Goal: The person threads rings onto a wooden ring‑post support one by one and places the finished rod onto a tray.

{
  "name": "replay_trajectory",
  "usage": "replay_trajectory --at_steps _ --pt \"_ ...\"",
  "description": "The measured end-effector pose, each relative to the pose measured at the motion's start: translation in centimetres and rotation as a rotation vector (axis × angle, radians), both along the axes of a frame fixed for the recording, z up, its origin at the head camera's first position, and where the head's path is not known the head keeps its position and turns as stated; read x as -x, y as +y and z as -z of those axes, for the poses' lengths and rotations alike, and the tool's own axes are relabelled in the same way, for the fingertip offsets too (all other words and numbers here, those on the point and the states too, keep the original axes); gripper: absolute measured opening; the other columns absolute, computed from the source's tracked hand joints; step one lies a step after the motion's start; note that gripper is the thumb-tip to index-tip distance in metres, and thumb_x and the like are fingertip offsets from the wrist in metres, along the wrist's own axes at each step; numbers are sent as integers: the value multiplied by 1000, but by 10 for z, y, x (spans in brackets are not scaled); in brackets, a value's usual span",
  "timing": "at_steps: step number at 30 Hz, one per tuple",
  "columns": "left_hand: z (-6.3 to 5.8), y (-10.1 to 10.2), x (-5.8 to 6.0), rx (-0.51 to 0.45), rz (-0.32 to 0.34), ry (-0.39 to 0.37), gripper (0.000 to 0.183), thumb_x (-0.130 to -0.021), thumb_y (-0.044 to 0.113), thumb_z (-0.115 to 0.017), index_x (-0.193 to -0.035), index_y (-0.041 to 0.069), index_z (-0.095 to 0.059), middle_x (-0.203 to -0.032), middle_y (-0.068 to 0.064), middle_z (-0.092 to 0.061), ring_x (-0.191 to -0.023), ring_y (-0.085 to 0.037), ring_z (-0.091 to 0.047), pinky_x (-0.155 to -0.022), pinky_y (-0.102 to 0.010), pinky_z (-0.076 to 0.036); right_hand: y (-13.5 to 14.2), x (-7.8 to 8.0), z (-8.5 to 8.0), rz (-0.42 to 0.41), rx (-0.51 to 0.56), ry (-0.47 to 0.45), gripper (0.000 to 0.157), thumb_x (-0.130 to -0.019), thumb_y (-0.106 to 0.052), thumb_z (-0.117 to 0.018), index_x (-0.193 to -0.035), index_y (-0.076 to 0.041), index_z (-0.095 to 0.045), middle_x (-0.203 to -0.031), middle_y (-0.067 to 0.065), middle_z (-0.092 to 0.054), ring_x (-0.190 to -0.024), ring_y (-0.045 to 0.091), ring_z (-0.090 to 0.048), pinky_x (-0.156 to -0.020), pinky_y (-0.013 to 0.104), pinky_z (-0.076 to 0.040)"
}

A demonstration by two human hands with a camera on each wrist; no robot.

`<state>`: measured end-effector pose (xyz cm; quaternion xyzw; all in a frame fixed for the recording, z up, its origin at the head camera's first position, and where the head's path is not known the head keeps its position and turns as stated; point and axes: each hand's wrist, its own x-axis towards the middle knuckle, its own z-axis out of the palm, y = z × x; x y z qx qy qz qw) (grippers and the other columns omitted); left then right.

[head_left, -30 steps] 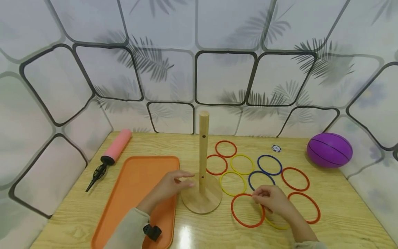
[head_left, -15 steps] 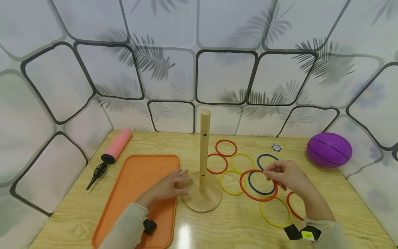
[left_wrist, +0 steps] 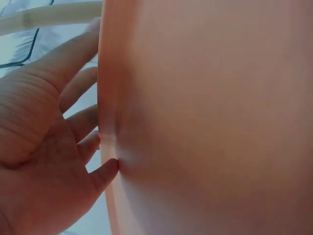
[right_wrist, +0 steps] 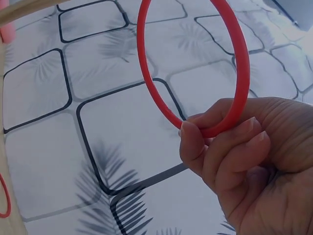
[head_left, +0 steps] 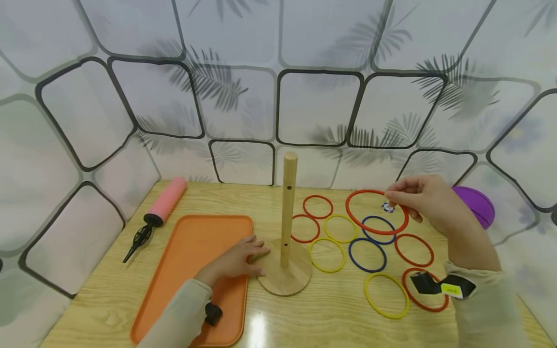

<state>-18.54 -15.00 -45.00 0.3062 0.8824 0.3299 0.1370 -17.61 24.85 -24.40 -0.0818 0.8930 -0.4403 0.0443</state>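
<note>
My right hand (head_left: 428,203) pinches a red ring (head_left: 383,233) by its right edge, raised above the table. In the right wrist view, thumb and index finger grip the ring (right_wrist: 242,63) at its lower end. A wooden post (head_left: 289,212) stands upright on a round wooden base (head_left: 287,280) in the middle. My left hand (head_left: 237,261) lies with fingers spread at the base's left edge, over the side of the orange tray (head_left: 204,229). In the left wrist view, the left hand (left_wrist: 54,127) has its little finger against the tray's rim, the other fingertips hidden behind it.
Yellow (head_left: 387,317), blue (head_left: 367,270) and other red rings (head_left: 414,265) lie on the table right of the post. A poker chip (head_left: 388,208) shows through the held ring. A purple ball (head_left: 480,208) is partly behind the right arm. A pink hand pump (head_left: 169,200) lies far left.
My right hand has picked the red ring off the table and lifted it up, away and to the right. The left hand's fingers have settled lower at the base's edge.
</note>
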Motion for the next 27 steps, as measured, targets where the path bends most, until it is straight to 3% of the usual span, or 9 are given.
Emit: replay_trajectory --at_steps 13,21,27 --pt "-2 2 -3 2 -48 -29 61 -80 27 -75 -135 8 -55 -144 -17 -41 -141 -40 -14 -109 -57 -21 -31 9 -55 40 -23 59 31 -90 -32 -66 -98 -3 -67 -72 -1 -66 -47 16 -43 -44 31 -39" --pt "-1 2 -2 9 -50 -36 60 -81 26 -74 -135 9 -54 -145 -17 -40 -142 -39 -14 -109 -57 -21 -61 13 -75 -13 74 114 26 -88 -30 -68 -93 -5 -69 -73 0 -66 -47 13 -42 -45 29 -41" --pt "-1 4 -2 -6 -88 -80 60 -80 26 -75 -135 11 -55 -146 -14 -39 -143 -35 -11 -110 -56 -20 -84 18 -80 -69 228 102 16 -88 -20 -69 -90 -4 -70 -73 3 -67 -47 11 -41 -43 27 -40"
